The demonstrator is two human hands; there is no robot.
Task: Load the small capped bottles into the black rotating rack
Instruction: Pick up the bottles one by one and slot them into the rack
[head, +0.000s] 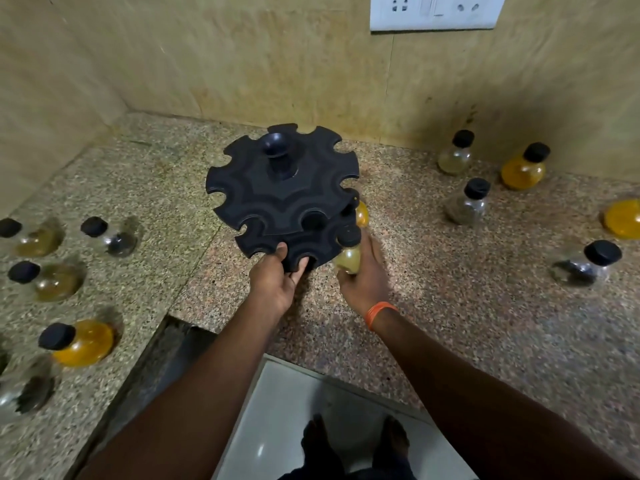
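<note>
Left hand (273, 282) grips rack (282, 192) lower rim; right hand (363, 275) clamps pale bottle (348, 252) at rack's near-right slot. Risk: rack turning, bottle missing slot.

The rack (277, 199) at the centre of the frame looks like matt black plastic with fine moulded ridges. Each bottle (465, 206) is clear and glossy, glass or plastic I cannot tell, under a matt black cap (477, 187). The surface (450, 289) is speckled, smooth stone. The floor (294, 393) at the bottom is glossy white tile; the wall (242, 64) across the top is matt, mottled beige.
</note>
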